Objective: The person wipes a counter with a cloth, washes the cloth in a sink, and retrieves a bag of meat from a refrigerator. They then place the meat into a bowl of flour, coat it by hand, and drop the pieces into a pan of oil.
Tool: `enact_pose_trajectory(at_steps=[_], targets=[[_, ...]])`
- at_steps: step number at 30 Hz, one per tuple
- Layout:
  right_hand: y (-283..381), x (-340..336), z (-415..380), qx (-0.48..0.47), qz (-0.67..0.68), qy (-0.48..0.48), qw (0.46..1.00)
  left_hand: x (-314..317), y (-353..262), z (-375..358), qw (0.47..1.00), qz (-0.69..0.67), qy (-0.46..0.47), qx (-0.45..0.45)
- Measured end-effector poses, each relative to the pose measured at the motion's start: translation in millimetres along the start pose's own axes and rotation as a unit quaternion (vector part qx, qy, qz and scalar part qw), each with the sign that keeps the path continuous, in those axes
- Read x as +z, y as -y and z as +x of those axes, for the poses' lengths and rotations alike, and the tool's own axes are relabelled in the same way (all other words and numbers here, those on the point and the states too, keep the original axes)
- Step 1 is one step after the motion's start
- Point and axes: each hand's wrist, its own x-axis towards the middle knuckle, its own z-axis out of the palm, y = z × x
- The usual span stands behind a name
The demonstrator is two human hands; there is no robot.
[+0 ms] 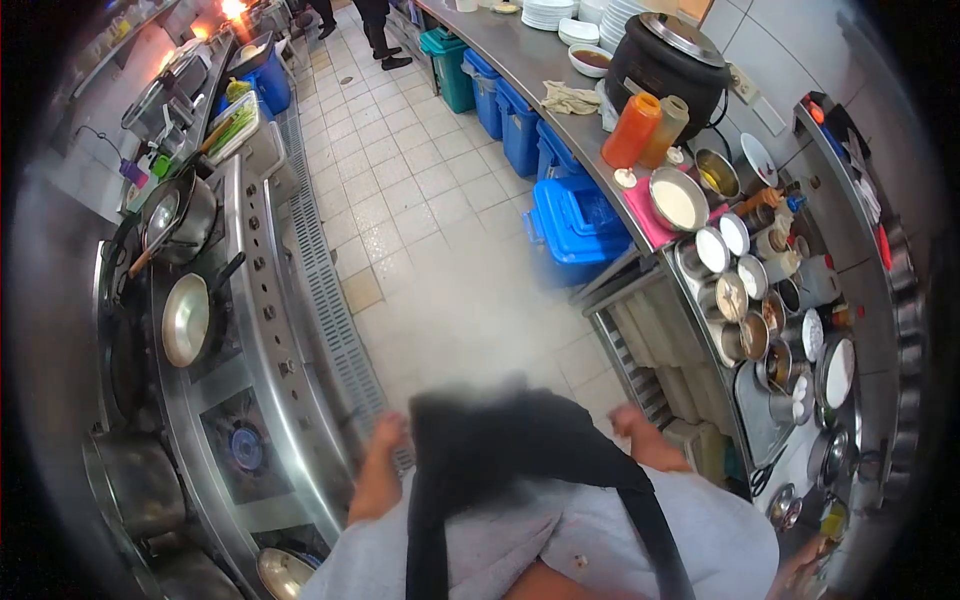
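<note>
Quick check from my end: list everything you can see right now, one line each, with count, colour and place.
blue bins: several, blue, under the right counter
teal bin: one, teal, far end of that row
rice cooker: one, black, right counter
squeeze bottles: two, orange and tan, beside the cooker
seasoning tins: many, steel, right counter
white plates: one stack, white, far counter
pan: one, steel, left stove
lit burner: one, blue flame, left stove
apron: one, dark, on the person
left hand: one, blurred, by the apron
right hand: one, blurred, by the apron
</note>
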Motion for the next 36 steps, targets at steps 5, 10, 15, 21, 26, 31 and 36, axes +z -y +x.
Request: enact_pose_trajectory(at_steps=[5,10,15,21,26,31,36], targets=[[-3,-244,37,0.149,0.371,-0.331,0.855,-22,-36,-33,0.844,0.499,0.088,0.179],[27,-381,100,0.053,0.426,-0.407,0.807,-32,-7,-13,0.966,0.203,0.008,0.162],[69,-471,93,0.066,0.377,-0.432,0.817,-79,-80,46,0.95,0.292,0.057,0.099],[37,-577,85,0.108,0.322,-0.591,0.732,-178,-172,183,0.978,-0.138,-0.016,-0.155],[-15,-650,91,0.198,0.294,-0.665,0.657,-246,-310,237,0.985,-0.156,-0.053,-0.05],[-56,-708,143,0.306,0.254,-0.648,0.649,-249,-370,288,0.985,-0.153,-0.052,-0.06],[-51,-779,200,0.402,0.248,-0.543,0.694,-202,-401,273,0.985,-0.165,-0.048,-0.023]])
